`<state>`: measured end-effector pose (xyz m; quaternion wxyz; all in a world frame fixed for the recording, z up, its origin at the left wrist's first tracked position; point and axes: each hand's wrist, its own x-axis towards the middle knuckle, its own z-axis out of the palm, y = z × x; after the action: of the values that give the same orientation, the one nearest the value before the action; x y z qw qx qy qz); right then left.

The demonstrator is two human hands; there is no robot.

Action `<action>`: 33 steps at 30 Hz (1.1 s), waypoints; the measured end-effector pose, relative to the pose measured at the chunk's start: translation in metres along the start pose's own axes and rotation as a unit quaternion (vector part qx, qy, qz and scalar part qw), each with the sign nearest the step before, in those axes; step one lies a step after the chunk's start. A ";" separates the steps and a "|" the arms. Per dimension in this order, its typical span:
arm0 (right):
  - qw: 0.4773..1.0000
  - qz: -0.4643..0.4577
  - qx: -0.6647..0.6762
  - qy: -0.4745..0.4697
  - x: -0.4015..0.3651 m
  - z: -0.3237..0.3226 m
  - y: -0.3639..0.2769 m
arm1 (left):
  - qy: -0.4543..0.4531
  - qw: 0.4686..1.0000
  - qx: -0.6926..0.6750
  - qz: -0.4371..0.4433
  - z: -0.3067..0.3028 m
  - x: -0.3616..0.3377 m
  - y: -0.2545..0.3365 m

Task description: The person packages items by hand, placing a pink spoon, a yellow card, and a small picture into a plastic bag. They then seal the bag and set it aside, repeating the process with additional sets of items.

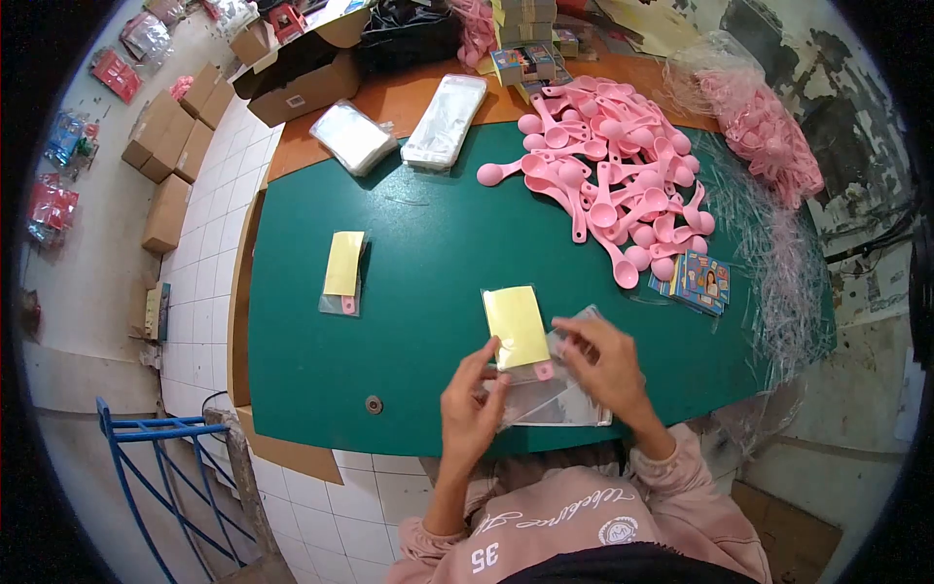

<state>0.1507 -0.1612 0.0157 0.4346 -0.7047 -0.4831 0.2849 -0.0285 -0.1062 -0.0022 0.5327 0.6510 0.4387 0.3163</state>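
A clear bag with a yellow card [517, 326] and a pink handle end showing at its lower edge lies in front of me. My left hand [474, 401] pinches the lower left edge of this bag. At its right side is my right hand [600, 362], fingers bent and thumb near the fingertips, by a piece of clear film; whether it grips the film is hard to tell. Under both hands lie flat clear bags [559, 404]. Another bag with a yellow card [343, 265] rests on the green table [418, 263] to the left.
Pink spoons [613, 165] are heaped at the back right, beside small printed cards [702, 280]. Two stacks of clear bags [446, 122] lie at the back. An open cardboard box [306, 88] stands at back left. Loose plastic film [769, 263] covers the right edge.
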 end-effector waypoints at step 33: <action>0.956 -0.012 0.275 0.098 0.004 -0.085 0.024 | -0.260 0.950 0.111 0.132 0.033 0.067 0.015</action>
<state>0.2323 -0.1903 0.0340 0.6604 -0.5765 -0.3492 0.3309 0.0318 -0.0599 0.0005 0.5062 0.8179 0.2270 0.1526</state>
